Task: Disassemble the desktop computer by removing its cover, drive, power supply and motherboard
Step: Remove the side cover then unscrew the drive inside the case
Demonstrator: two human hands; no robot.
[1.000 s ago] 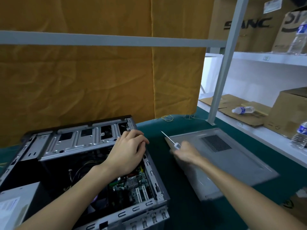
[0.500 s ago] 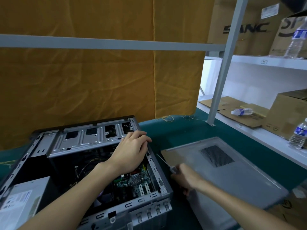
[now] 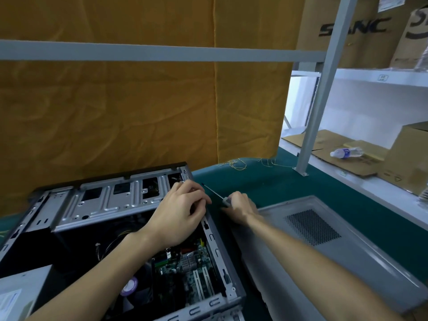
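The open desktop case [image 3: 97, 202] lies on its side on the green table, its drive cage at the far end and the motherboard [image 3: 185, 262] showing inside. The power supply [image 3: 18, 290] sits at its near left corner. My left hand [image 3: 178, 214] rests curled over the case's right rim by the drive cage. My right hand [image 3: 240, 205] grips a screwdriver [image 3: 214, 192], its tip pointing up-left toward the case's far right corner. The removed grey cover [image 3: 335, 251] lies flat to the right of the case.
A yellow cloth hangs behind the table. A grey metal post [image 3: 317, 93] stands at the table's far right. Beyond it, a white shelf carries cardboard boxes [image 3: 407, 158] and a lying water bottle [image 3: 346, 152].
My right hand carried the screwdriver from over the cover, dipped toward the case's side, then rose to the far right corner beside my left hand. My left hand stayed on the rim.
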